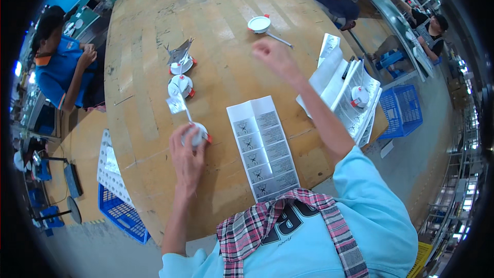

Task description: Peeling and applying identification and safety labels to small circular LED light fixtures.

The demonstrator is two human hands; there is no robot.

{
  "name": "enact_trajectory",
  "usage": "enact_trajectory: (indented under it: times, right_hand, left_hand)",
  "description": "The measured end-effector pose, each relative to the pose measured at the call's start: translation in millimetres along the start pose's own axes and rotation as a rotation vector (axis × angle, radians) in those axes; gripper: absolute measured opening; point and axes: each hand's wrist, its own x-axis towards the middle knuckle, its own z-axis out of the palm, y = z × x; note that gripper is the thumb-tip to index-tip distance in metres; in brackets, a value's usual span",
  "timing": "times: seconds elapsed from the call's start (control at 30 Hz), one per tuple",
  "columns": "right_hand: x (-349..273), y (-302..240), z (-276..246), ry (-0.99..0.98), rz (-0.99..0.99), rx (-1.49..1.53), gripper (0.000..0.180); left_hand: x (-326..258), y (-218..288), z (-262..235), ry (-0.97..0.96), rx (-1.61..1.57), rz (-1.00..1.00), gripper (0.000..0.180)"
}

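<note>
My left hand (188,157) is closed around a small round white downlight (197,134) with red clips, resting on the wooden table. Right above it stand two more white downlights, (181,85) and one farther off (181,66) with a grey flap and wires on top. A white cable with a pale tag (176,104) lies between the held downlight and its neighbour. My right hand (275,57) hovers over the table with fingers curled together, slightly blurred; whatever is in them is hidden. Just beyond it sits a white downlight (259,24) with a grey cable.
A sheet of printed labels (263,146) lies before me on the table (221,25). Stacked papers (355,98) at the right carry a pen and a downlight (359,96). Blue crates (401,110) stand beside the table. A co-worker (64,67) sits left; others are at right.
</note>
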Motion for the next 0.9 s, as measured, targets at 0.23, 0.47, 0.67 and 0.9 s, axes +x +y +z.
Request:
enact_trajectory:
  times: [0.23,0.47,0.67,0.9]
  right_hand:
    - [93,107,3,0.164,-0.326,-0.516,0.054]
    - [113,106,4,-0.005,-0.246,-0.449,0.043]
    - [76,32,-11,-0.342,0.373,0.328,0.037]
    - [-20,-56,16,-1.044,0.491,0.507,0.035]
  left_hand:
    - [21,-21,-12,0.228,0.139,-0.065,0.049]
    - [21,-46,-6,0.081,0.239,-0.072,0.051]
    - [36,-6,-10,0.197,0.177,-0.026,0.057]
    - [52,57,2,0.040,-0.382,0.113,0.073]
